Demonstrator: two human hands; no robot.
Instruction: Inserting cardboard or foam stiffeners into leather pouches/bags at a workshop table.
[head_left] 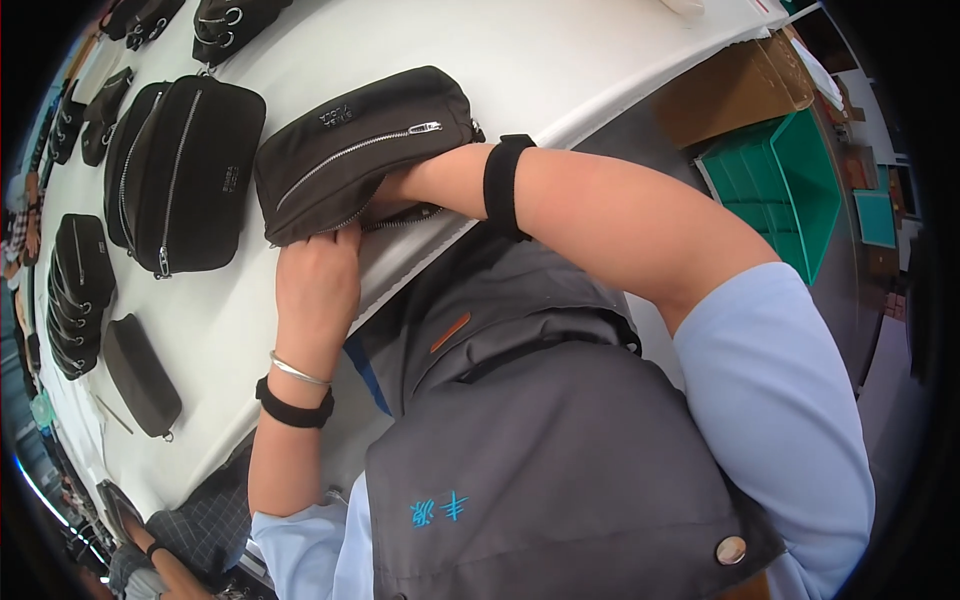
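A black zip bag (365, 135) lies at the table's near edge, its front zip closed and the opening on its near side unzipped. My left hand (318, 268) is closed on the near left edge of this bag, with its fingertips partly hidden. My right hand (402, 187) reaches into the opening, and the bag's fabric covers its fingers. Just left of the bag stands a larger black bag (205, 170) with two long silver zips.
More black bags stand on the white table (560, 60), including a row of small pouches (80, 290) and a dark slim pouch (140, 375) at left. Green crates (775, 195) and a cardboard box (735, 90) are beyond the table at right. Another person's arm (165, 560) shows at lower left.
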